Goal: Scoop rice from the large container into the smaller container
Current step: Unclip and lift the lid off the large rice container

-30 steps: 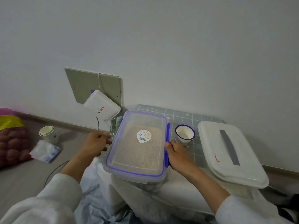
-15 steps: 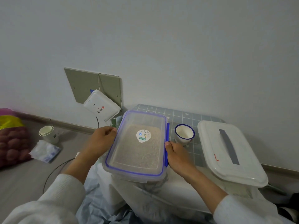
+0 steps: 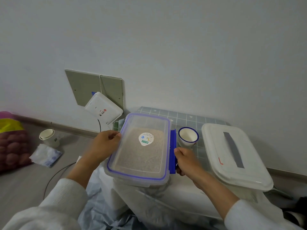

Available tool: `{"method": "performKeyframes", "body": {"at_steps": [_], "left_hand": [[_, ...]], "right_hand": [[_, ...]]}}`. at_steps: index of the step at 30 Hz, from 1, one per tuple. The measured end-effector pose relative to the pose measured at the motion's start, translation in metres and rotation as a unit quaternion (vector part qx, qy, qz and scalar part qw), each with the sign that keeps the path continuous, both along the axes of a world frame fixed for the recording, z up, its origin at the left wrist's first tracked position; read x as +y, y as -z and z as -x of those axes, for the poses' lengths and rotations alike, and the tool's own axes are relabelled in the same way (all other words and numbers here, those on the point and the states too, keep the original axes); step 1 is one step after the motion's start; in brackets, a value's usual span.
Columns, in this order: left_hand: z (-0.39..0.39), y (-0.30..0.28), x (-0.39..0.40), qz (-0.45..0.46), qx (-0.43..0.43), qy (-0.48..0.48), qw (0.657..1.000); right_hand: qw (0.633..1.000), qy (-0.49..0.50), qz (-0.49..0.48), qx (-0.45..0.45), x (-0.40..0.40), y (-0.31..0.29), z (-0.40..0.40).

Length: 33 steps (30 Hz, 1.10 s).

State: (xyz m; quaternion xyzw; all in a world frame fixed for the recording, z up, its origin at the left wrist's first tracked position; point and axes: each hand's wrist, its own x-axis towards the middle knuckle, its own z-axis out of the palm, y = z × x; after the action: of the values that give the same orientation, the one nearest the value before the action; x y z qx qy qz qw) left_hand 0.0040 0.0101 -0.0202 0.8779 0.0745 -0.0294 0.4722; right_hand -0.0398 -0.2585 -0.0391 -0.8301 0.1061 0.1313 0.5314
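The left hand point(image 3: 104, 145), which 1 second ago sat off the box's left side, has come in against the lid's left edge; the blue clip point(image 3: 172, 151) on the right now stands flipped out from the wall. That reads as the unlatching step, so scooping has not begun.

The left hand's fingers point(image 3: 114, 135) curl at the lid point(image 3: 142, 146) rim, seemingly pinching it (contact underneath is hidden). The right hand point(image 3: 186, 161) sits low beside the blue clip, thumb on its outer face and fingers curled round its lower end.

The rice box point(image 3: 137, 178) rests on a white surface point(image 3: 187, 196) close to the person, rice visible through the clear lid. The small blue-rimmed cup point(image 3: 188, 136) stands just right of it, and a closed white container point(image 3: 232, 156) lies further right.
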Motion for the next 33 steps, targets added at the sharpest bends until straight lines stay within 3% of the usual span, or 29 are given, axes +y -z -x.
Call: {"method": "performKeyframes", "body": {"at_steps": [10,14,18,24,33], "left_hand": [[-0.003,0.004,0.003,-0.016,0.005,0.007,1.000],[-0.004,0.002,0.004,-0.021,0.013,0.011,1.000],[-0.002,-0.001,0.004,-0.037,0.015,0.025,0.999],[0.005,-0.003,0.001,-0.065,0.026,0.036,0.997],[0.008,-0.007,-0.006,-0.022,0.041,0.028,0.999]], "right_hand": [[0.990,-0.033,0.129,0.035,-0.008,0.006,0.008],[0.974,-0.005,0.214,-0.077,-0.010,-0.005,0.008],[0.976,0.005,0.158,-0.146,-0.001,-0.018,0.010],[0.984,-0.057,0.132,-0.104,0.014,-0.024,0.016],[0.992,-0.047,0.089,-0.083,0.017,-0.019,0.014]]}}
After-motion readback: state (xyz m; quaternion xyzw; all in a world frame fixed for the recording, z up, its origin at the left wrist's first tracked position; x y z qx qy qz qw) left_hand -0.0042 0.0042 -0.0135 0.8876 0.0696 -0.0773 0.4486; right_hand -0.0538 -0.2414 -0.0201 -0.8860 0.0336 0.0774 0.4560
